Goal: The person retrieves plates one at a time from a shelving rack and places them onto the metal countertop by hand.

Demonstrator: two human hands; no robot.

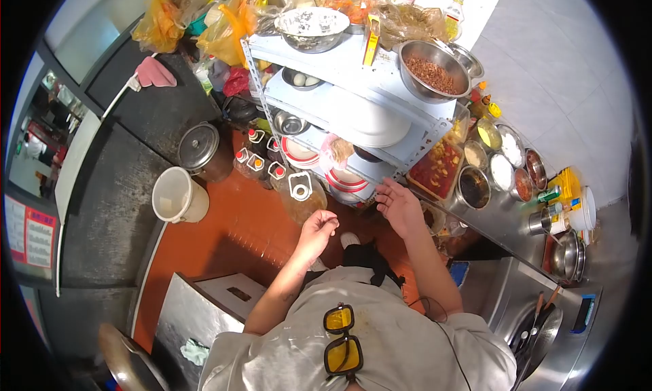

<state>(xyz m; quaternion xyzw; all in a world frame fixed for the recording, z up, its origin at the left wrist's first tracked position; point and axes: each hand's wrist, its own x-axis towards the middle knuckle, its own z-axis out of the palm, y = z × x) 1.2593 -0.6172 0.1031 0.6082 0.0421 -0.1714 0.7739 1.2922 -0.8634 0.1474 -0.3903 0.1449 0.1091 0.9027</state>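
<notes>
My left hand is raised in front of my body with its fingers curled in. Whatever it may hold is hidden inside the fingers. Just beyond it on the floor stands a large clear jug with a white handle. My right hand is open, fingers apart and nothing in them. It hovers near the lower right corner of a white metal shelf rack; whether it touches the rack I cannot tell. Close to that hand are red-rimmed plates on the lower shelf and a tray of red sauce.
Several bottles with red caps, a white bucket and a lidded pot stand on the floor at left. A steel counter with bowls of seasonings runs along the right. A bowl of reddish-brown bits sits on the rack's top.
</notes>
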